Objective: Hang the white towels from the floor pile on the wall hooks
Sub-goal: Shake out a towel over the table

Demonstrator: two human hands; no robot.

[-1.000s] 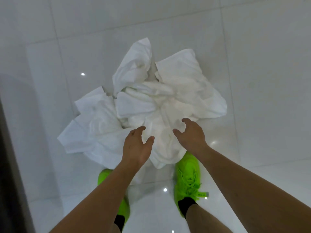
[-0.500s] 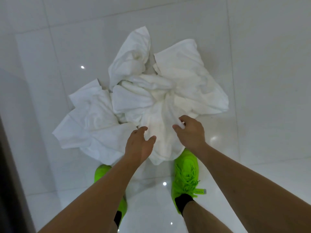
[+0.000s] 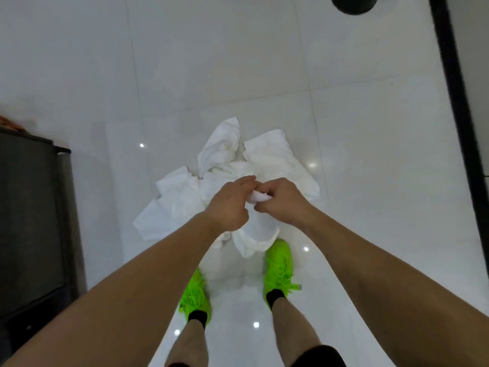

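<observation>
Both hands were together over the pile. Right hand (image 3: 280, 201) had its fingers curled round a bunched edge of one white towel (image 3: 258, 234). Left hand (image 3: 229, 206) was on the same bunch, fingers at the fold; looked like a pinch, but the fingertips were partly hidden. The held towel hung from the hands, its lower end reaching down in front of the right green shoe (image 3: 277, 263).

The rest of the towel pile (image 3: 219, 165) lay on the white tile floor (image 3: 370, 128), just beyond the feet, directly under and ahead of the hands. No wall hooks in view.

Handling, as a judgement: light, soft, limp cloth, not fragile, and it won't slip much. It may snag neighbouring towels. Best to hold a corner or hem, hands spread apart, so it opens up for the hook.
</observation>
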